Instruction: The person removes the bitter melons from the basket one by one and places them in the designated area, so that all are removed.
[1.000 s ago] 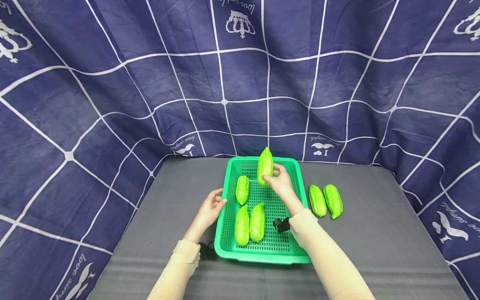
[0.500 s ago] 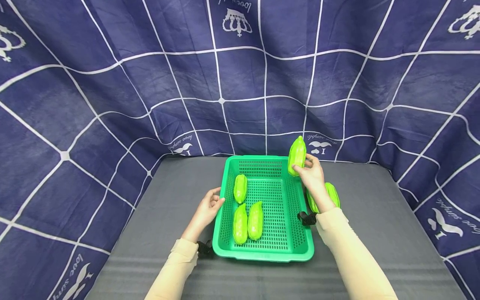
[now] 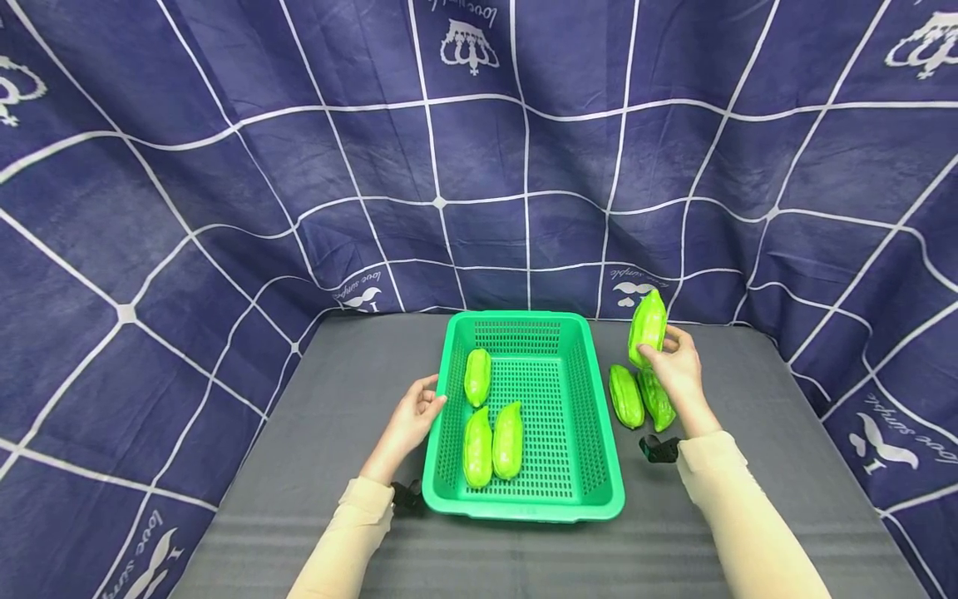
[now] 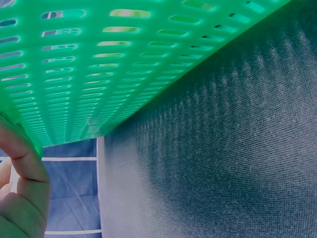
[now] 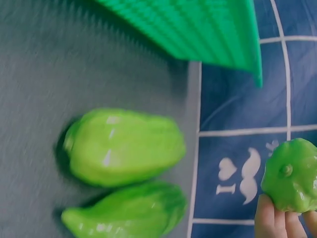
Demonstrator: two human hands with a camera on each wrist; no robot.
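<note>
My right hand (image 3: pixel 677 366) holds a pale green bitter melon (image 3: pixel 648 326) upright between thumb and fingers, above the table to the right of the basket. In the right wrist view, the rounded end of this bitter melon (image 5: pixel 290 173) shows above my fingertips. Below it on the table lie two more, a left bitter melon (image 3: pixel 626 396) and a darker right bitter melon (image 3: pixel 657 403), partly behind my hand. My left hand (image 3: pixel 412 416) grips the left rim of the green plastic basket (image 3: pixel 524 509) with bent fingers. Inside the basket's left half lie three bitter melons (image 3: pixel 477 449).
A grey cloth covers the table (image 3: pixel 359 358). Behind and to the left hangs a blue curtain (image 3: pixel 479 166) with white lines. Each wrist carries a small black camera (image 3: pixel 660 450). The basket's slotted wall (image 4: pixel 99 59) fills the upper left wrist view.
My right hand has carried the bitter melon rightward out from over the basket, past its right rim, to above the two on the table. My left hand stays at the basket's left rim.
</note>
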